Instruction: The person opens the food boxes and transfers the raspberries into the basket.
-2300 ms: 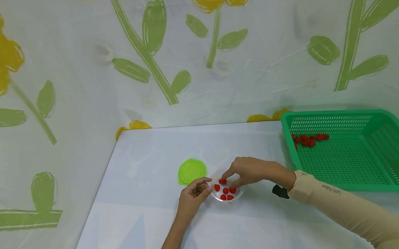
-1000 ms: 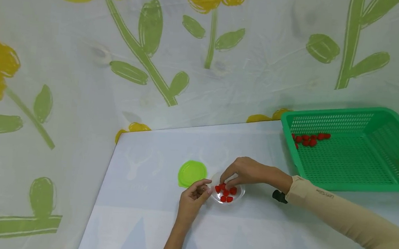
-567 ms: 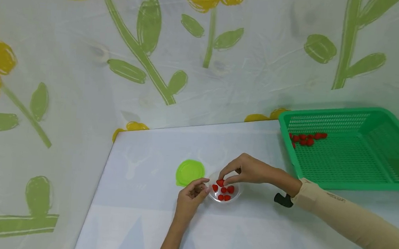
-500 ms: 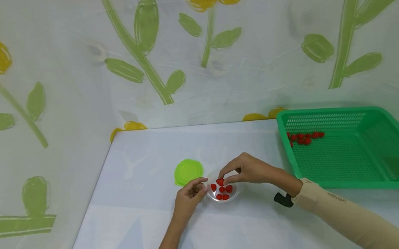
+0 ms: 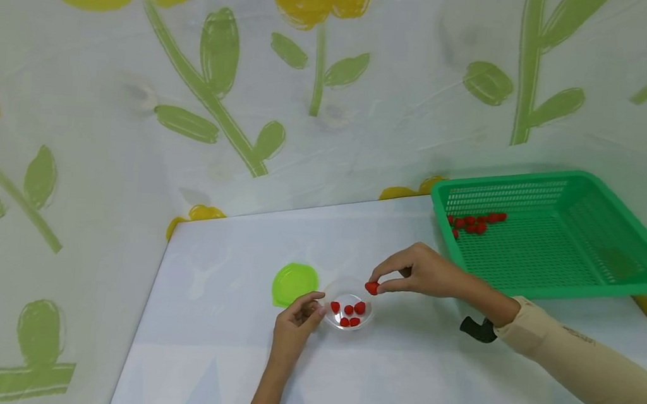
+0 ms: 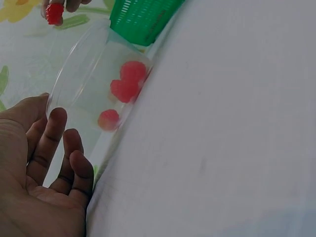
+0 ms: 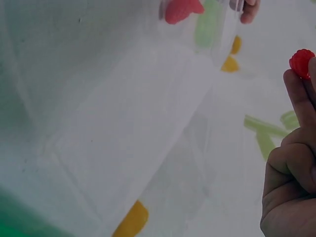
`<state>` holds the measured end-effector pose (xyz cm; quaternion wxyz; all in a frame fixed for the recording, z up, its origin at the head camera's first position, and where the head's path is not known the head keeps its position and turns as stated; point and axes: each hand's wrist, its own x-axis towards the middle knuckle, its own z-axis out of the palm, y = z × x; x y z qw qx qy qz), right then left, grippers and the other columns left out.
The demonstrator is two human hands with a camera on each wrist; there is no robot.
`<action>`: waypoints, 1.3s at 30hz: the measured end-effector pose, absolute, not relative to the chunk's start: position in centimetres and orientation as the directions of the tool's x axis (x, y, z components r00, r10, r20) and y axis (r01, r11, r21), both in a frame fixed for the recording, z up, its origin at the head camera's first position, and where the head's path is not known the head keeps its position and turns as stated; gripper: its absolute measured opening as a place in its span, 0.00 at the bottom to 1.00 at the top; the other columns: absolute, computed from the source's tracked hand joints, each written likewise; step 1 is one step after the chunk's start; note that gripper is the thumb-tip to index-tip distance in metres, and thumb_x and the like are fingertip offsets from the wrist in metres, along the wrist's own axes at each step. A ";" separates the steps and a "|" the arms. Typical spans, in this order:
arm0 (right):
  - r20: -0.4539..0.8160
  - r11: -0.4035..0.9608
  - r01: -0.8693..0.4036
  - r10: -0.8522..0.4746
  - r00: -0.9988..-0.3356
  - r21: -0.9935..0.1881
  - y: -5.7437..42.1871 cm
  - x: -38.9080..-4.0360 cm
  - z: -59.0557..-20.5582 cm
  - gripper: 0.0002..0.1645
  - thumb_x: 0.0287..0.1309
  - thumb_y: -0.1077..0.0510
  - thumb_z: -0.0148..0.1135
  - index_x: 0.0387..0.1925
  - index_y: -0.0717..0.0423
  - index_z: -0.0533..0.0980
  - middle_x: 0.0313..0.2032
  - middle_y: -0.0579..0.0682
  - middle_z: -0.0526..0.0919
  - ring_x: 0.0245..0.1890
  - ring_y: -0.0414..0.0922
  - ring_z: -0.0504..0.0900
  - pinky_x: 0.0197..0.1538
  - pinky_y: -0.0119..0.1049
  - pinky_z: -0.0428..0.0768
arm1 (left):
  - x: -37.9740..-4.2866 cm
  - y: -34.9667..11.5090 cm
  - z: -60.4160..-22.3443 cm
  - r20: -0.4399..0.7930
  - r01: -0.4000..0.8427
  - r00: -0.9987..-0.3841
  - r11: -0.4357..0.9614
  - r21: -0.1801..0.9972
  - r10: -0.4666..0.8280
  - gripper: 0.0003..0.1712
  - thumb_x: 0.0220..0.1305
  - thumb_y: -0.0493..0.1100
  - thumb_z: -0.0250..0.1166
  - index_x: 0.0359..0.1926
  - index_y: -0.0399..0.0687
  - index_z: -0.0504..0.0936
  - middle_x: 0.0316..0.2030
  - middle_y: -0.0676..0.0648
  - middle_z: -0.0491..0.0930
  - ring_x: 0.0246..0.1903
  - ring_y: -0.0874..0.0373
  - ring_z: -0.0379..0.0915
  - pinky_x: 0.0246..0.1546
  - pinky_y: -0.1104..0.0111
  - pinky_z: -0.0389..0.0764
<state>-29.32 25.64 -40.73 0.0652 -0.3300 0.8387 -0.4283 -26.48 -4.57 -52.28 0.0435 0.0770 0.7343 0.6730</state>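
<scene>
My right hand (image 5: 429, 272) pinches a red raspberry (image 5: 372, 288) between thumb and fingertips, held just above the far right rim of a clear plastic tub (image 6: 81, 74). The same raspberry (image 7: 301, 63) shows between the fingertips in the right wrist view. Several more raspberries (image 5: 348, 309) lie spread over the tub's bottom. At the tub's left side, my left hand (image 5: 292, 329) holds the rim between thumb and index finger; its other fingers curl loosely in the left wrist view.
A bright green lid (image 5: 294, 283) lies on the white table behind the left hand. At the back right stands a green mesh basket (image 5: 542, 251), with several raspberries (image 5: 472, 224) in its left corner. A flowered sheet (image 5: 399, 106) hangs behind the table.
My right hand has taken hold of a raspberry in the tub and lifted it out, up and to the right. The left hand stays at the tub's rim. The head view has shifted slightly.
</scene>
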 end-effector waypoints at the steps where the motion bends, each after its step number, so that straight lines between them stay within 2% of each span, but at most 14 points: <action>1: 0.184 0.411 -0.496 -0.599 -0.779 -0.765 26.0 -29.3 -40.7 0.11 0.56 0.50 0.74 0.43 0.41 0.88 0.36 0.33 0.86 0.17 0.38 0.65 0.21 0.28 0.63 | -26.4 -4.6 -52.1 0.034 0.049 -0.985 0.084 0.995 0.170 0.16 0.63 0.37 0.71 0.52 0.49 0.85 0.37 0.46 0.80 0.35 0.56 0.74 0.32 0.76 0.76; 7: 0.214 0.379 -0.473 -0.554 -0.804 -0.795 27.9 -29.0 -40.7 0.12 0.56 0.52 0.74 0.44 0.44 0.87 0.36 0.37 0.87 0.16 0.45 0.65 0.19 0.31 0.62 | -25.6 -4.4 -50.2 0.046 0.061 -0.985 0.082 0.995 0.168 0.15 0.63 0.37 0.70 0.52 0.45 0.84 0.37 0.44 0.80 0.35 0.57 0.74 0.33 0.76 0.76; 13: 0.242 0.399 -0.455 -0.478 -0.844 -0.796 29.7 -28.7 -40.2 0.13 0.53 0.57 0.75 0.43 0.45 0.88 0.36 0.38 0.87 0.16 0.37 0.62 0.18 0.31 0.60 | -26.1 -5.0 -52.6 0.034 0.050 -0.984 0.084 0.995 0.173 0.16 0.63 0.43 0.72 0.52 0.53 0.85 0.38 0.45 0.80 0.35 0.55 0.74 0.32 0.76 0.76; 16: 0.255 0.423 -0.441 -0.426 -0.868 -0.792 30.9 -28.6 -40.1 0.13 0.52 0.58 0.76 0.42 0.45 0.88 0.34 0.38 0.87 0.16 0.37 0.61 0.18 0.32 0.59 | -26.2 -5.1 -52.8 0.053 0.070 -0.982 0.088 0.994 0.181 0.17 0.62 0.46 0.72 0.53 0.54 0.85 0.38 0.46 0.81 0.35 0.55 0.74 0.32 0.75 0.77; 19: 0.260 0.459 -0.421 -0.374 -0.890 -0.783 32.1 -28.5 -39.9 0.13 0.52 0.59 0.76 0.41 0.46 0.88 0.23 0.37 0.82 0.15 0.37 0.59 0.17 0.32 0.58 | -26.2 -5.1 -52.9 0.062 0.081 -0.980 0.093 0.992 0.187 0.18 0.63 0.46 0.72 0.53 0.53 0.85 0.38 0.45 0.80 0.35 0.55 0.75 0.32 0.75 0.77; 23: 0.260 0.513 -0.393 -0.313 -0.914 -0.763 33.8 -28.4 -39.7 0.13 0.52 0.59 0.76 0.41 0.46 0.88 0.17 0.41 0.76 0.14 0.37 0.59 0.16 0.32 0.59 | -26.3 -5.1 -53.0 0.062 0.083 -0.980 0.103 0.991 0.188 0.18 0.63 0.46 0.72 0.53 0.54 0.85 0.37 0.47 0.80 0.35 0.56 0.75 0.32 0.75 0.78; 25: 0.262 0.540 -0.380 -0.284 -0.922 -0.751 34.8 -28.5 -39.5 0.13 0.52 0.59 0.76 0.41 0.46 0.88 0.21 0.43 0.83 0.15 0.37 0.61 0.16 0.32 0.60 | -26.3 -5.1 -53.0 0.060 0.081 -0.981 0.104 0.991 0.187 0.18 0.62 0.47 0.72 0.53 0.55 0.85 0.37 0.47 0.80 0.34 0.56 0.74 0.32 0.75 0.77; 26: 0.259 0.549 -0.369 -0.269 -0.928 -0.750 35.2 -28.5 -39.4 0.12 0.53 0.59 0.76 0.41 0.46 0.88 0.26 0.44 0.86 0.16 0.36 0.66 0.16 0.32 0.61 | -26.3 -5.0 -52.9 0.060 0.080 -0.981 0.103 0.991 0.186 0.18 0.62 0.47 0.72 0.53 0.55 0.85 0.37 0.47 0.80 0.34 0.56 0.74 0.32 0.75 0.77; 31: 0.180 0.590 -0.243 -0.163 -0.970 -0.770 37.3 -28.5 -38.5 0.11 0.57 0.57 0.74 0.43 0.48 0.88 0.38 0.48 0.88 0.21 0.38 0.71 0.17 0.33 0.64 | -26.2 -4.9 -52.8 0.057 0.077 -0.981 0.101 0.992 0.186 0.18 0.62 0.46 0.72 0.53 0.53 0.85 0.37 0.46 0.80 0.34 0.56 0.74 0.32 0.75 0.77; 33: 0.138 0.605 -0.176 -0.110 -0.984 -0.776 38.1 -28.4 -38.1 0.11 0.57 0.56 0.74 0.44 0.49 0.88 0.29 0.48 0.86 0.17 0.39 0.65 0.17 0.33 0.63 | -26.2 -4.9 -52.8 0.055 0.075 -0.980 0.101 0.992 0.189 0.18 0.62 0.47 0.72 0.53 0.53 0.85 0.37 0.46 0.80 0.33 0.56 0.74 0.32 0.75 0.77; 37: 0.090 0.631 -0.084 -0.023 -0.996 -0.771 39.5 -28.3 -37.4 0.13 0.57 0.52 0.74 0.45 0.48 0.88 0.28 0.46 0.86 0.17 0.39 0.62 0.17 0.35 0.63 | -26.3 -4.9 -52.8 0.058 0.078 -0.978 0.095 0.992 0.198 0.18 0.62 0.49 0.72 0.53 0.55 0.85 0.37 0.46 0.80 0.33 0.56 0.74 0.32 0.75 0.77; 38: 0.081 0.635 -0.063 -0.001 -0.997 -0.770 39.9 -28.4 -37.3 0.14 0.57 0.51 0.74 0.45 0.47 0.88 0.28 0.45 0.86 0.18 0.39 0.65 0.18 0.34 0.64 | -26.3 -4.9 -52.8 0.059 0.079 -0.978 0.096 0.992 0.198 0.18 0.62 0.49 0.73 0.53 0.55 0.85 0.37 0.47 0.80 0.33 0.56 0.74 0.32 0.75 0.77; 39: 0.079 0.639 -0.055 0.009 -0.997 -0.767 40.3 -28.4 -37.2 0.14 0.57 0.51 0.74 0.45 0.47 0.88 0.33 0.44 0.88 0.20 0.39 0.67 0.19 0.35 0.65 | -26.3 -4.9 -52.8 0.061 0.081 -0.978 0.095 0.992 0.199 0.18 0.62 0.49 0.73 0.53 0.56 0.85 0.37 0.47 0.81 0.33 0.56 0.74 0.32 0.75 0.77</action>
